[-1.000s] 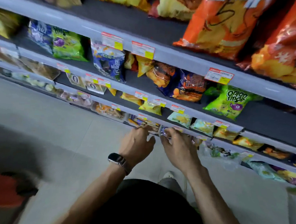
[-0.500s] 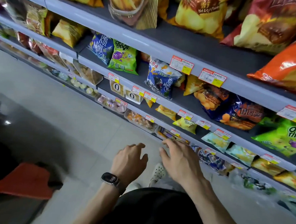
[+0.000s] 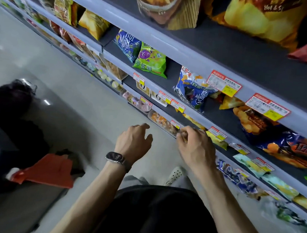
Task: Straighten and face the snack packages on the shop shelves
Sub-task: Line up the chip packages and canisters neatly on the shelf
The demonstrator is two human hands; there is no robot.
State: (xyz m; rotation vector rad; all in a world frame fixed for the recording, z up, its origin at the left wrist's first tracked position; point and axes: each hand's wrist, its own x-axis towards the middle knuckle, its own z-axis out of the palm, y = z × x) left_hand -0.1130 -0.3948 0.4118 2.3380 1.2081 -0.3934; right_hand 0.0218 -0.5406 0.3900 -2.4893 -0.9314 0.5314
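The right hand [image 3: 196, 146] reaches to the front edge of a low shelf [image 3: 158, 109]. Its fingers [image 3: 183, 134] are curled tight at that edge, right beside a clear packet [image 3: 159, 120] of orange pieces. The knuckles hide the fingertips, so it cannot be told whether the hand pinches the packet, a price tag [image 3: 175, 124] or nothing. The left hand [image 3: 134, 142] hovers beside it, apart from the shelf. Its fingers are loosely curled, the thumb is spread, and it holds nothing. A dark square watch [image 3: 114, 157] on a grey band sits on the left wrist.

A yellow packet [image 3: 217, 140] lies partly behind the right hand, and only its right end shows. Packets on the lowest tier at right are smeared by motion blur and their print is unreadable. The large bags on the top tier are cut off by the upper frame edge.

The snack packages [image 3: 192, 90] stand on pale metal shelves [image 3: 172, 44] with dark decks and are glossy, crinkled film. A green bag [image 3: 151, 59] leans against a blue bag [image 3: 127, 43] two tiers above the hands. Red and yellow paper tags are clipped along the rails. The floor [image 3: 65, 73] is smooth grey tile. A flat orange object [image 3: 50, 171] lies on it at left, and a white perforated shoe [image 3: 175, 174] shows below the hands.
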